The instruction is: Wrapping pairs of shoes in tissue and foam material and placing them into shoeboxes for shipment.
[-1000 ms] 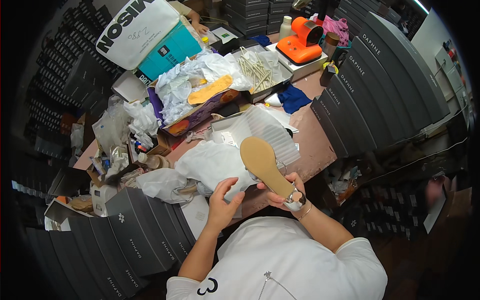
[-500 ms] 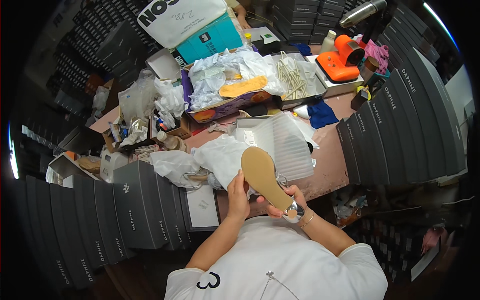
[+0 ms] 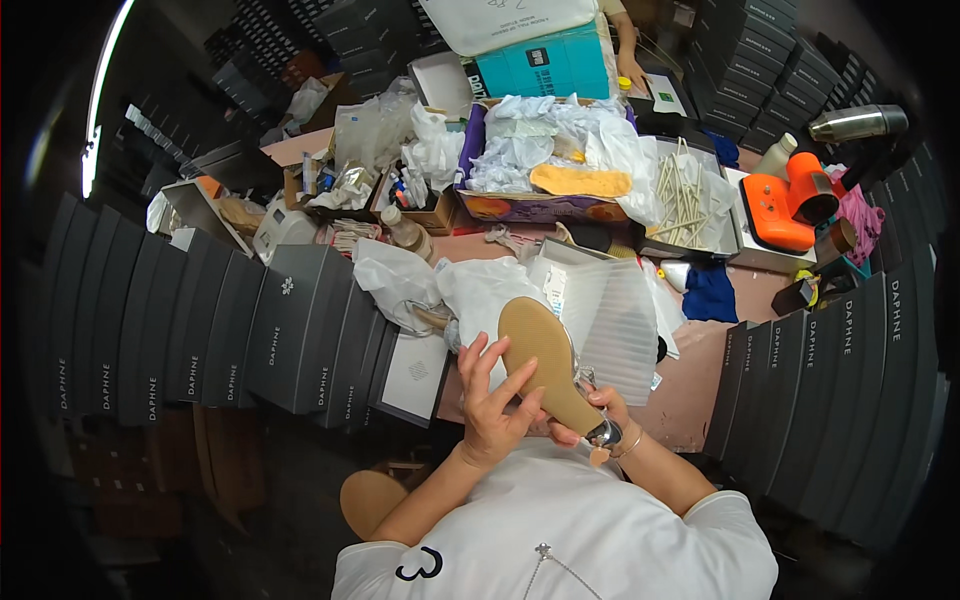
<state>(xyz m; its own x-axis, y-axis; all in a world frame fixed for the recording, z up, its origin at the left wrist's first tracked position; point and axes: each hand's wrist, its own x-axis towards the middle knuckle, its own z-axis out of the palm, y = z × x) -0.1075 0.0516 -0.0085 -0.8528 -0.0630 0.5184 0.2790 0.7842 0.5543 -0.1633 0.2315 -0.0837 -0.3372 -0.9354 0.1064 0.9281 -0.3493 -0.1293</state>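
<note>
A heeled shoe (image 3: 538,352) is held sole up in front of my chest, its tan sole facing me and its shiny silvery heel at the lower right. Round the heel end, my right hand (image 3: 616,412) is closed. The spread fingers of my left hand (image 3: 492,408) touch the left side of the sole, without wrapping round it. The shoe's upper is mostly hidden. Beyond it lie white tissue paper (image 3: 485,287) and a translucent ribbed sheet (image 3: 615,325). A strappy item in white wrapping (image 3: 395,285) lies to the left.
Dark grey shoe boxes (image 3: 300,340) stand in rows at left, with more boxes (image 3: 850,380) at right. Behind are a purple carton (image 3: 545,207) of crumpled paper, a tray of pale sticks (image 3: 685,195) and an orange device (image 3: 780,210). Another person's hand (image 3: 632,70) shows far back.
My left hand has let go of the shoe's edge and spread its fingers over the sole. The shoe stays in my right hand. The whole view has shifted and turned.
</note>
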